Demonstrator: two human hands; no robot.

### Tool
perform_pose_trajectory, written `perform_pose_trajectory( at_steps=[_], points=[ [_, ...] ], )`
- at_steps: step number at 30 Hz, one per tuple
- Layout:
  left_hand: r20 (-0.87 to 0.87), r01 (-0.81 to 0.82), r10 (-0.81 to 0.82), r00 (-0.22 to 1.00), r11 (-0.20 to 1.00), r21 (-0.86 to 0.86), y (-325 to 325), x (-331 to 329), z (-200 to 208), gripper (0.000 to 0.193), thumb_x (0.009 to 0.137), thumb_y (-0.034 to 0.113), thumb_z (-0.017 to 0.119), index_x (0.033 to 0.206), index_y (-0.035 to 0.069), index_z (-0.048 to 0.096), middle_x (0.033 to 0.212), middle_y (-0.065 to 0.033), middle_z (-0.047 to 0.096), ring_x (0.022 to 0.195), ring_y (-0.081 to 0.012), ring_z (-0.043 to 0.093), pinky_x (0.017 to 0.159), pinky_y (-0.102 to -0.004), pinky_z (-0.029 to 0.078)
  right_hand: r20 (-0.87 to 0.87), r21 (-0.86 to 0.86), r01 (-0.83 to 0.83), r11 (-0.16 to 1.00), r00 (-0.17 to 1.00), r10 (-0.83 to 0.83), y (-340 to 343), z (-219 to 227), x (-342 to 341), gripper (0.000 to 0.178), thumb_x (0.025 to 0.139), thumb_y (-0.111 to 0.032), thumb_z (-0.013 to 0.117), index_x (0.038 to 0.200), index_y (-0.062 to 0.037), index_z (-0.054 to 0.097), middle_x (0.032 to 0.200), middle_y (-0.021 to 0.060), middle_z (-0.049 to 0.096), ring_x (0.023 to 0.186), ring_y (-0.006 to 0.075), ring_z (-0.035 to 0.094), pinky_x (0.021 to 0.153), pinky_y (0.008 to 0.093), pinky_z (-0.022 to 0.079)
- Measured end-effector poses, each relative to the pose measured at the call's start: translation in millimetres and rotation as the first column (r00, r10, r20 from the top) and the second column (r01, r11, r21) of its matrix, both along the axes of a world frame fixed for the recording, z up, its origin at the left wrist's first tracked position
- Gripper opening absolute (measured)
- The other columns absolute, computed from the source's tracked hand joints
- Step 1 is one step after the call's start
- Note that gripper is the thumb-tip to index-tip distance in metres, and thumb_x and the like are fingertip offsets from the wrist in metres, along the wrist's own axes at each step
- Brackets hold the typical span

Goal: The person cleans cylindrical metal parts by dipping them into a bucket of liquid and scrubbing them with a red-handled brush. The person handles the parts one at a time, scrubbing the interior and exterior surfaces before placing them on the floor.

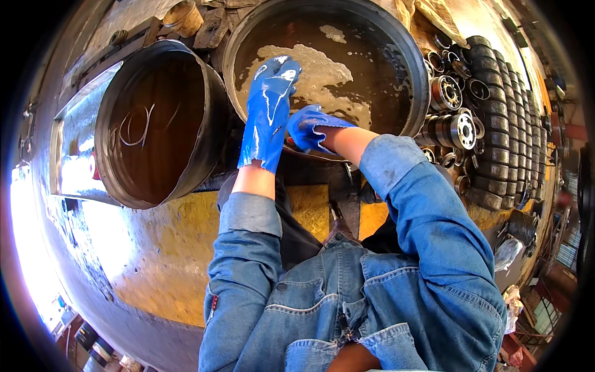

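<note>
My left hand (pixel 271 93), in a long blue rubber glove with white suds on it, is held over a wide round metal tub (pixel 420 93). Its fingers look curled; what they may hold is hidden. Brown liquid (pixel 378 68) with pale foam (pixel 319 65) fills the tub. My right hand (pixel 307 128), gloved in blue too, bends inward at the tub's near rim, beside my left wrist. Its fingers are closed and mostly covered, with a small orange-red bit showing under them that I cannot name.
To the left stands a second metal drum (pixel 214 111) of brown liquid, with a thin pale loop (pixel 149 124) in it. Metal wheel-like parts (pixel 446 93) and rows of stacked black rings (pixel 496 124) lie at right. A yellow floor plate (pixel 167 248) spreads below.
</note>
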State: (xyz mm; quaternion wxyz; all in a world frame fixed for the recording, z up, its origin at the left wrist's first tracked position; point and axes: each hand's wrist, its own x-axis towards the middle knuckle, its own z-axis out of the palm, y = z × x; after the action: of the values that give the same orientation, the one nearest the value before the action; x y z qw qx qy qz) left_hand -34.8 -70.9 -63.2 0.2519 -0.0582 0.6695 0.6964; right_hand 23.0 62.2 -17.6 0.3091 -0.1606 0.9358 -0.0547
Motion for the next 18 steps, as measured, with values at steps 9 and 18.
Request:
perform_pose_trajectory(
  at_steps=[9,18],
  points=[
    [-0.139,0.181,-0.238,0.961,0.926,-0.330,0,-19,21,0.060,0.091,0.022,0.078,0.143,-0.001,0.059,0.115,-0.0106,0.075,0.097,-0.0180,0.071,0.086,-0.0296,0.057,0.026,-0.070,0.106,0.992,0.994,-0.105,26,5,8,0.020,0.085,-0.018,0.065,0.076,-0.0010,0.070,0.075,0.0199,0.067,0.068,0.0345,0.068,0.061,0.0435,0.053],
    [-0.304,0.669,-0.859,0.412,0.512,-0.539,67,30,65,0.067,0.091,0.026,0.079,0.151,0.013,0.054,0.128,-0.0147,0.073,0.119,-0.0297,0.068,0.105,-0.0417,0.051,-0.232,-0.480,0.441,0.758,0.770,-0.595,144,86,63,0.035,0.098,-0.036,0.069,0.099,-0.0022,0.078,0.090,0.0206,0.075,0.085,0.0337,0.073,0.076,0.0436,0.056]
  ],
)
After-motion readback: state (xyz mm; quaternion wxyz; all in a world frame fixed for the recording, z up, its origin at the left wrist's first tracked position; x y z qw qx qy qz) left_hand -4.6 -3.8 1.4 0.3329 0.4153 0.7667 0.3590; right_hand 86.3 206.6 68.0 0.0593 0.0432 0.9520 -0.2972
